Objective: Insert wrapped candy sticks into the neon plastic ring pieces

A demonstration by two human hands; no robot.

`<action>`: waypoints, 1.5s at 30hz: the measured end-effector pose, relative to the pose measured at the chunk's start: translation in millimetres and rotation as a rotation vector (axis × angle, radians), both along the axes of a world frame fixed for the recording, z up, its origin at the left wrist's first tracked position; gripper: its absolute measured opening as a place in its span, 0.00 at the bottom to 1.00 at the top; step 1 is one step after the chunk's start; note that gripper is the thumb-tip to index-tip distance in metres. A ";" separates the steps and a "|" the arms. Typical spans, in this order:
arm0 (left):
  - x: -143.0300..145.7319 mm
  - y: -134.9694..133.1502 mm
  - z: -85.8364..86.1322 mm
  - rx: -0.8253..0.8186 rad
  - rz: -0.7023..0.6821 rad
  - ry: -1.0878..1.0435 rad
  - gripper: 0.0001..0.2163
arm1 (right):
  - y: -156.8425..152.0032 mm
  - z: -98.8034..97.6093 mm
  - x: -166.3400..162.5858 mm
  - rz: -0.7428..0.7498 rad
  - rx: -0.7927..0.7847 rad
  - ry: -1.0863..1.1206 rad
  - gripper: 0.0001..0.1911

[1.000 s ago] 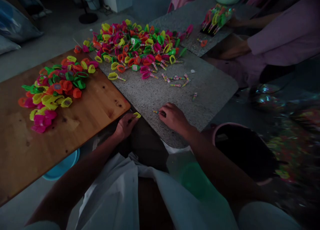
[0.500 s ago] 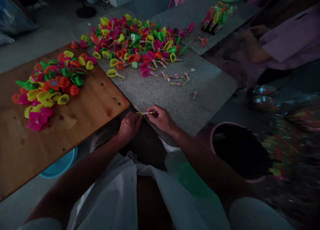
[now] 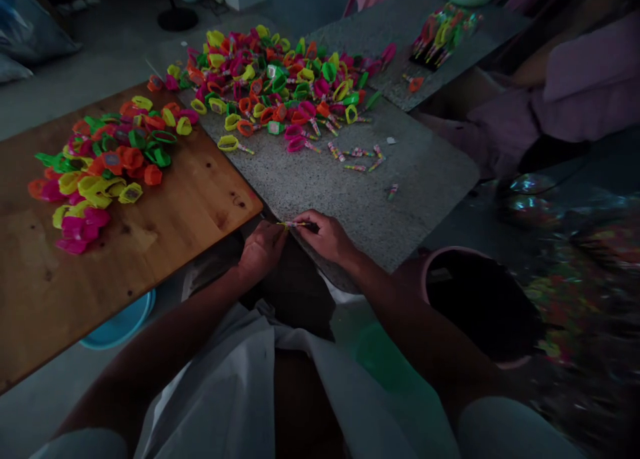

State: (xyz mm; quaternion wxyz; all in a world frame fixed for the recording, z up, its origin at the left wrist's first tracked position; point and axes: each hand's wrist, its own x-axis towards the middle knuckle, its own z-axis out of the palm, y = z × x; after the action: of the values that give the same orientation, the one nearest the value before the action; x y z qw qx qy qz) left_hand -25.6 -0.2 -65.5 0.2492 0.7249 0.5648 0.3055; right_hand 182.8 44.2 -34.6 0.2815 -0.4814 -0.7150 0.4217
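My left hand point(image 3: 261, 251) is closed at the near corner of the tables, its fingers pinching the left end of a thin, patterned candy tube point(image 3: 294, 224). A bit of yellow shows at that end; whether it belongs to a toy watch hidden in my fingers I cannot make out. My right hand point(image 3: 327, 236) pinches the tube's other end. Beyond my hands, several loose patterned tubes point(image 3: 356, 168) lie on the grey speckled table point(image 3: 320, 186). A heap of bright plastic toy watches point(image 3: 280, 79), many with tubes attached, covers its far part.
More toy watches point(image 3: 113, 159) are piled on the wooden board point(image 3: 190, 206) at left. A dark-mouthed pink bin point(image 3: 426, 272) stands right of my arm, near clear bags point(image 3: 575, 292). A co-worker's sleeve point(image 3: 593, 69) is at right, near a filled box point(image 3: 435, 39). A blue basin point(image 3: 123, 322) sits below the board.
The view has shifted slightly. My hands keep their pinch on the tube, with little movement. The co-worker's arm at right has moved.
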 end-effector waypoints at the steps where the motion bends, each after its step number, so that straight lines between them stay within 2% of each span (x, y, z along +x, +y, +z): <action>1: -0.1 0.2 0.7 -0.013 -0.005 0.004 0.11 | -0.4 -0.9 0.6 0.012 0.007 0.000 0.10; 6: -0.6 0.4 4.9 -0.050 -0.002 0.012 0.10 | 1.6 -4.0 6.2 0.063 0.050 -0.079 0.09; 9: 1.1 -0.5 11.3 -0.064 -0.016 0.041 0.10 | 3.3 -5.9 9.1 0.123 0.151 -0.166 0.08; 12: 5.9 -2.0 21.3 -0.074 -0.016 0.179 0.12 | 2.6 -7.6 11.6 0.182 0.316 -0.258 0.08; 15: 11.9 -3.0 31.3 -0.091 -0.021 0.353 0.14 | 0.9 -7.6 14.1 0.231 0.410 -0.317 0.10; 20: 16.6 -1.9 40.7 -0.123 -0.076 0.480 0.14 | 2.9 -6.2 13.9 0.249 0.443 -0.340 0.14; 27: 14.6 -0.6 42.9 -0.121 -0.111 0.504 0.13 | 8.0 -9.1 5.1 0.275 0.484 -0.375 0.15; 34: 15.9 0.5 45.3 -0.156 -0.126 0.502 0.13 | 5.6 0.1 -0.8 0.327 0.497 -0.499 0.18; 37: 15.9 5.8 49.9 -0.159 -0.119 0.507 0.13 | 8.0 2.9 -1.3 0.316 0.470 -0.500 0.16; 40: 13.2 16.7 56.3 -0.099 -0.077 0.452 0.11 | 27.0 0.7 1.8 0.274 0.397 -0.523 0.15; 42: 7.5 26.7 60.4 -0.018 -0.018 0.374 0.14 | 53.1 -3.1 5.7 0.166 0.347 -0.595 0.13; 45: -12.5 48.0 61.5 0.093 0.036 0.259 0.18 | 106.6 -11.8 9.7 -0.106 0.297 -0.691 0.12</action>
State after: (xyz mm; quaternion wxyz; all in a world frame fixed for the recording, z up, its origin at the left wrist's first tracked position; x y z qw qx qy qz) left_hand -38.1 47.8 -4.0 0.1349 0.7589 0.5904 0.2395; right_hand 192.5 150.7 -46.4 0.1121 -0.5853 -0.7953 0.1111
